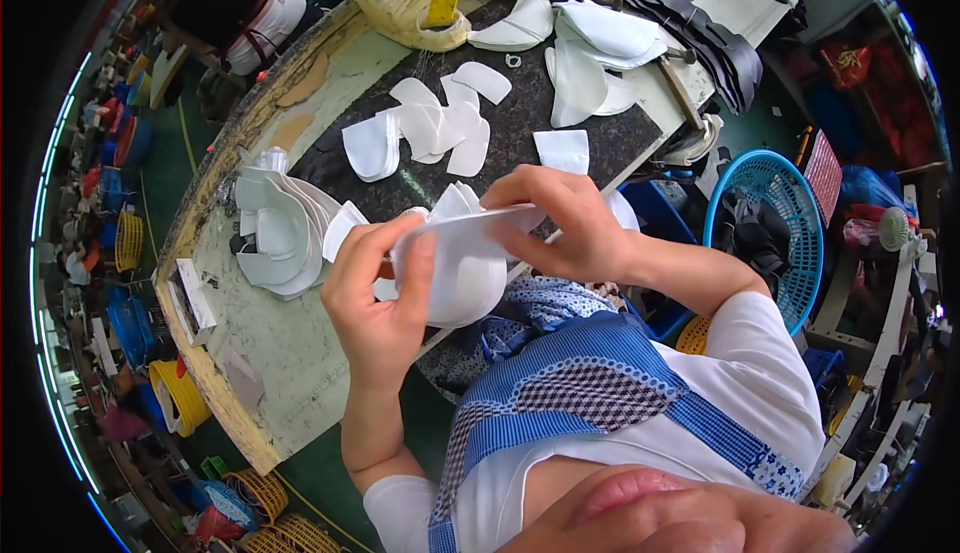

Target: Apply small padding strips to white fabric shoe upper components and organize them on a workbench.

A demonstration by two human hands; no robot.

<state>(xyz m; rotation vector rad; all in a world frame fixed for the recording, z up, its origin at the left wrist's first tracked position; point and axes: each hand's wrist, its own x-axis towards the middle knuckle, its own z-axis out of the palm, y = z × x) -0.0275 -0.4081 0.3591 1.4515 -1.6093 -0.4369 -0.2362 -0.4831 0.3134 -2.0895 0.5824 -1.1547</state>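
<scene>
A white curved, sheet-like piece (468, 283) is held up in front of me between both hands. My left hand (375, 288) grips its left end, thumb on the near face and fingers behind. At the right end, my right hand (565, 221) pinches its upper edge between thumb and fingers. Just beyond, loose white rounded pieces (468, 125) lie scattered on a dark speckled slab (330, 153), beside a small white stack (372, 148). One squarish white piece (562, 151) rests near the right hand. The raised piece partly hides more white pieces behind it.
Nested white curved pieces (275, 233) stand at the left on the worktable (290, 373). At the back are a cream-wrapped object (400, 3), more white pieces (590, 63) and dark stacked pieces (710, 43). A blue basket (713, 218) stands right. Another person (265, 28) is far left.
</scene>
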